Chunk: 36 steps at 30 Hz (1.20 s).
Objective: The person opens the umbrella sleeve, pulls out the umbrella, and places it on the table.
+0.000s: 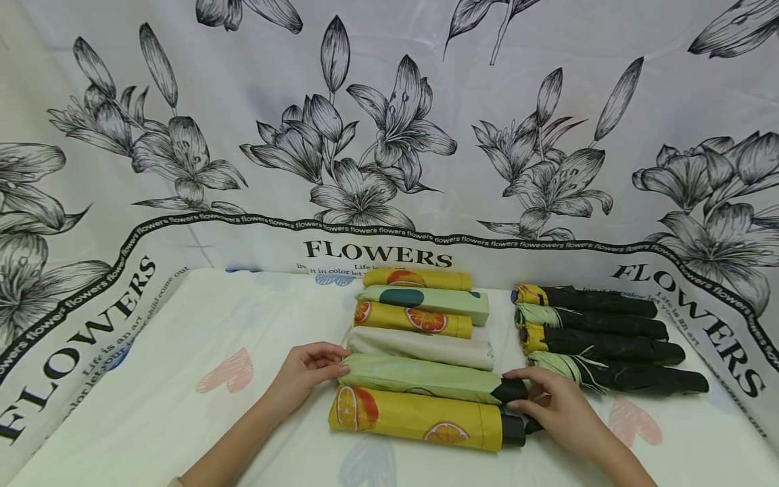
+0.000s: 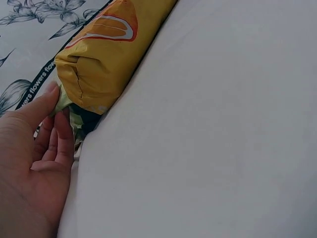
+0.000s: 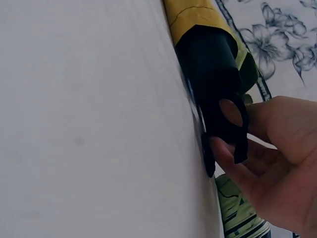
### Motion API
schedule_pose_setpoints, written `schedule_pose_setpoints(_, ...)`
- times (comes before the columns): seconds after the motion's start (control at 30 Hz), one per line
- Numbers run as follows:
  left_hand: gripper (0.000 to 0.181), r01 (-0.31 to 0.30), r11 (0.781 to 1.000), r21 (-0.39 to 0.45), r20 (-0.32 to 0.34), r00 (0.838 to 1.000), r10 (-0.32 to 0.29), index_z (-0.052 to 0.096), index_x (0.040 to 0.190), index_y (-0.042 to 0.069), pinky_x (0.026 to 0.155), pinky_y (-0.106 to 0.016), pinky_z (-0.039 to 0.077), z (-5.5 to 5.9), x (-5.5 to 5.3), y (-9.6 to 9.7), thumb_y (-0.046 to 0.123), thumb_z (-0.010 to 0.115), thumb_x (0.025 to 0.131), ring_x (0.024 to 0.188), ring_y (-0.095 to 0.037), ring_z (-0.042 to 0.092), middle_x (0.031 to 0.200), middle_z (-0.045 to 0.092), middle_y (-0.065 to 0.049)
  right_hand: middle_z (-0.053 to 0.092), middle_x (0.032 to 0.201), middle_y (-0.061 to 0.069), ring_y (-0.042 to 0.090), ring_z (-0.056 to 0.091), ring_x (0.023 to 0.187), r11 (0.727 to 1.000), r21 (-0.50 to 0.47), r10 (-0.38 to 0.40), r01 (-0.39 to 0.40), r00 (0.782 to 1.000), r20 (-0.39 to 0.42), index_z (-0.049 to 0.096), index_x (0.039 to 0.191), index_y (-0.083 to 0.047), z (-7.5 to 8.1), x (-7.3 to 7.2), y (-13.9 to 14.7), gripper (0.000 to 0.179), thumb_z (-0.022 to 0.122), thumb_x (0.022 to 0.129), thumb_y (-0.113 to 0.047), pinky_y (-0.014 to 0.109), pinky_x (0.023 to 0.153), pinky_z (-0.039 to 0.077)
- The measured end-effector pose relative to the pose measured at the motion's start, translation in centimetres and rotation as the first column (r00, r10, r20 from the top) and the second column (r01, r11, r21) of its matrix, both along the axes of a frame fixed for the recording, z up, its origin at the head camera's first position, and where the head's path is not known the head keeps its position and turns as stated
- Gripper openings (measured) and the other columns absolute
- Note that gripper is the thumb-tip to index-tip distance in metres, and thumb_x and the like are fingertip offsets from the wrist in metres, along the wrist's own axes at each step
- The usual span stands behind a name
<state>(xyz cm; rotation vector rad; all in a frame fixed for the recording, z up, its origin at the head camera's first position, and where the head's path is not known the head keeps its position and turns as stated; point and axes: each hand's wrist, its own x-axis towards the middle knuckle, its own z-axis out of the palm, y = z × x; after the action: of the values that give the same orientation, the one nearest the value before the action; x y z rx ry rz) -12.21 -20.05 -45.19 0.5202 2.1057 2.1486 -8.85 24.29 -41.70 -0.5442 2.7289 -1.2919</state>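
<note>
In the head view, a light green sleeved umbrella (image 1: 414, 379) lies crosswise in a stack of rows. My left hand (image 1: 298, 375) pinches its left end between thumb and fingers. At the other end, my right hand (image 1: 562, 406) grips the black end of this green umbrella. Nearest me lies a yellow umbrella (image 1: 408, 421) printed with orange slices, its black handle (image 1: 513, 431) sticking out. The left wrist view shows green fabric (image 2: 63, 99) between thumb and fingertips, partly hidden behind the yellow umbrella. A black strap (image 3: 240, 148) hangs by the fingers in the right wrist view.
Behind the green umbrella lie a cream sleeved one (image 1: 426, 346), a yellow one (image 1: 395, 319), a pale green one (image 1: 438, 302) and another yellow one (image 1: 438, 280). Several dark folded umbrellas (image 1: 615, 373) form a row at right. A flower-printed cloth (image 1: 377, 237) rises behind.
</note>
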Motion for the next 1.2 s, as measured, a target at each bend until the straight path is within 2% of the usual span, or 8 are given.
schedule_pose_setpoints(0.23, 0.031, -0.005, 1.0, -0.003, 0.002, 1.0, 0.005, 0.063, 0.116, -0.024, 0.074, -0.02, 0.06, 0.1, 0.1, 0.0, -0.006, 0.074, 0.093, 0.078, -0.002, 0.067, 0.089, 0.071, 0.008, 0.071, 0.096, 0.002, 0.002, 0.068, 0.075, 0.999, 0.031, 0.022, -0.021, 1.0, -0.016, 0.073, 0.121, -0.003, 0.6, 0.1, 0.5, 0.038, 0.086, 0.087, -0.012, 0.026, 0.066, 0.06)
schedule_pose_setpoints(0.43, 0.032, -0.014, 1.0, -0.003, 0.008, 1.0, 0.014, 0.063, 0.116, -0.024, 0.074, -0.02, 0.059, 0.2, 0.1, 0.1, -0.006, 0.075, 0.092, 0.077, -0.002, 0.066, 0.088, 0.071, 0.008, 0.075, 0.105, 0.01, 0.0, 0.066, 0.072, 0.996, 0.08, 0.042, -0.038, 0.998, -0.045, 0.074, 0.119, -0.003, 1.1, -0.1, 1.6, 0.038, 0.088, 0.085, -0.012, 0.026, 0.061, 0.057)
schedule_pose_setpoints(0.6, 0.031, -0.02, 1.0, -0.009, 0.009, 1.0, 0.02, 0.063, 0.116, -0.024, 0.073, -0.019, 0.059, 0.2, 0.1, 0.1, -0.007, 0.075, 0.092, 0.077, -0.002, 0.066, 0.087, 0.071, 0.008, 0.075, 0.109, 0.012, 0.0, 0.063, 0.071, 0.991, 0.117, 0.065, -0.066, 0.998, 0.011, 0.074, 0.121, -0.002, 1.7, -0.2, 2.8, 0.04, 0.087, 0.086, -0.015, 0.025, 0.06, 0.054)
schedule_pose_setpoints(0.93, 0.031, -0.009, 1.0, -0.006, 0.014, 1.0, 0.009, 0.063, 0.116, -0.024, 0.073, -0.02, 0.059, 0.2, 0.1, 0.1, -0.006, 0.074, 0.093, 0.077, -0.002, 0.066, 0.087, 0.07, 0.008, 0.075, 0.111, 0.012, 0.0, 0.064, 0.07, 0.983, 0.168, 0.074, -0.081, 0.996, 0.047, 0.073, 0.122, -0.003, 2.2, -0.5, 4.1, 0.042, 0.089, 0.085, -0.017, 0.025, 0.058, 0.049)
schedule_pose_setpoints(1.2, 0.032, 0.006, 1.0, 0.007, 0.014, 1.0, -0.006, 0.062, 0.116, -0.025, 0.074, -0.02, 0.059, 0.1, 0.1, 0.0, -0.006, 0.074, 0.093, 0.077, -0.002, 0.066, 0.087, 0.07, 0.008, 0.075, 0.117, 0.019, 0.0, 0.065, 0.073, 0.977, 0.18, 0.1, -0.111, 0.992, 0.071, 0.073, 0.122, -0.001, 2.1, -0.9, 5.2, 0.042, 0.087, 0.087, -0.019, 0.026, 0.061, 0.053)
